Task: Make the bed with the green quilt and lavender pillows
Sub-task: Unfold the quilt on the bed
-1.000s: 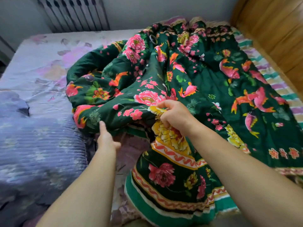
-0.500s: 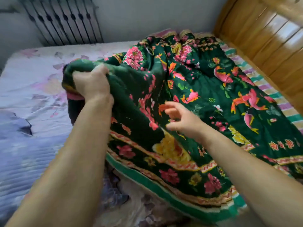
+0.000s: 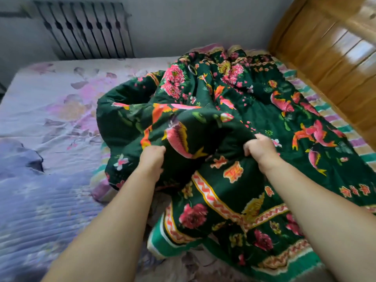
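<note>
While the bed [image 3: 50, 94] lies under a floral sheet, the green quilt [image 3: 254, 123] sits bunched on its right half, a raised fold clutched by the left hand [image 3: 151, 157] and right hand [image 3: 259, 148], each grip curled tight.

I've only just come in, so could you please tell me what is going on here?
A person is making a bed. Both hands, the left hand and the right hand, grip a bunched fold of the green quilt, which lies crumpled over the right side of the floral sheet. The quilt is not yet spread flat.
</note>
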The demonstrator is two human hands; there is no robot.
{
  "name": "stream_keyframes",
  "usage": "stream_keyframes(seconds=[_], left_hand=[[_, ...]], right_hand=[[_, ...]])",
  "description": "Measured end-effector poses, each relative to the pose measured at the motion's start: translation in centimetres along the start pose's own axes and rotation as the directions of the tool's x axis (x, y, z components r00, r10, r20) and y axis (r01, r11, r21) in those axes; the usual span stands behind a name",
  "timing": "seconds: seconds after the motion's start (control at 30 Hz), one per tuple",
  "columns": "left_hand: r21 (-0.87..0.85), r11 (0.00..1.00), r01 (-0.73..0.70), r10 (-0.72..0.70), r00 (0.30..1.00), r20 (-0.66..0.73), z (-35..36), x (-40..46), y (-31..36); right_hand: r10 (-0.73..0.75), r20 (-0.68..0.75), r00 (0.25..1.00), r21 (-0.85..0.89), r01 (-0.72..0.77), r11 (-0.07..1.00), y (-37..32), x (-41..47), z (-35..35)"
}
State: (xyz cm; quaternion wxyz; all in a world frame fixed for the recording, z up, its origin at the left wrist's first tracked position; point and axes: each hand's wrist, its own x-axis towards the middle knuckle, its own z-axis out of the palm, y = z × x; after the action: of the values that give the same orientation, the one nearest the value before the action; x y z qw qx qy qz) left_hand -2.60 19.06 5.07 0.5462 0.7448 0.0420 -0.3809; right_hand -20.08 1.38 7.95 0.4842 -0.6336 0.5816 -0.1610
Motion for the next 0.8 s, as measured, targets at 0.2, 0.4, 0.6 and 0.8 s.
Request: stream_keyframes(seconds=[0.2, 0.4, 0.6, 0.8], left_hand=[[-0.317, 0.834, 0.453, -0.403, 0.890, 0.211, 3.2, 1.6, -3.2], [-0.275, 0.804, 0.527, -0.397, 0.820, 0.411, 10.1, 1.6, -1.9], [-0.429, 0.756, 0.494, -0.396, 0.868, 0.300, 10.9, 6.8, -1.9], [-0.677, 0.691, 0.252, -0.294, 0.954, 0.055, 7.6, 3.8, 2.5]], right_hand=[[0.074, 0.092, 0.993, -0.018, -0.073, 0.997, 2.5, 0.5, -0.3], [0.073, 0.257, 0.964, -0.006, -0.074, 0.997, 1.7, -1.8, -1.4], [0.061, 0.430, 0.901, 0.022, -0.079, 0.997, 1.2, -2.6, -0.7], [-0.016, 0.384, 0.923, -0.043, 0.035, 0.998, -0.2, -2.9, 0.5]])
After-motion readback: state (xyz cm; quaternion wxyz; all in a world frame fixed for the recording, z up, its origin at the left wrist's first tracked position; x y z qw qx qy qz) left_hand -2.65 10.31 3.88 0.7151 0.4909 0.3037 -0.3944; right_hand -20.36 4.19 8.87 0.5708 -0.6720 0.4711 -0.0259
